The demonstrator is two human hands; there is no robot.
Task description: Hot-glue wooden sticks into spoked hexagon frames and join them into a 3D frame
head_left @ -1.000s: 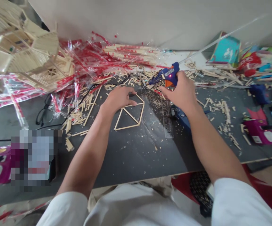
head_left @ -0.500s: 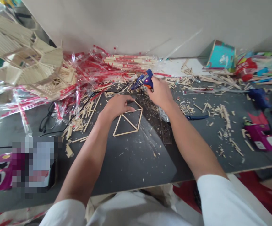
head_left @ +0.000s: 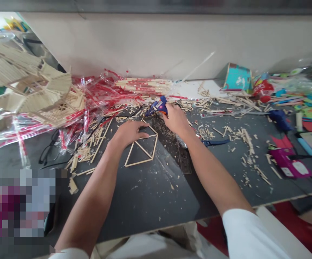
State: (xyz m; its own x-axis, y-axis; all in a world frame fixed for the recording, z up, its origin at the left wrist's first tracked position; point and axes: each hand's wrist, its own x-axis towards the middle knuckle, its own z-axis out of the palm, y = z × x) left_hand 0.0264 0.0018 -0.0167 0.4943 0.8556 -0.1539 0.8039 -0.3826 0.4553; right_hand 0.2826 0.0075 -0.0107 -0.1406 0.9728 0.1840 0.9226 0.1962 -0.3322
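Note:
My left hand point(head_left: 129, 133) reaches over a flat polygonal frame of thin wooden sticks point(head_left: 154, 146) on the dark table. Its thumb and index finger bracket a spoke, steadying the frame; the other fingers and part of the frame are hidden. My right hand point(head_left: 176, 118) is wrapped round a blue hot glue gun point(head_left: 157, 107) with an orange trigger and a small lit light. The gun's nozzle points left, just beyond the frame's far edge, and whether it touches a stick I cannot tell.
A large stick-built model point(head_left: 37, 86) stands at the left, beside red-and-clear plastic wrappers point(head_left: 96, 93). Stick offcuts litter the table point(head_left: 145, 198). Dark blue-handled pliers or cutters point(head_left: 215, 142) lie by my right forearm. At right are another blue glue gun point(head_left: 280, 119) and a magenta power block point(head_left: 291, 163).
The camera view has tilted up, so everything sits lower and slightly further left. Both hands keep nearly the same places relative to the frame and glue gun.

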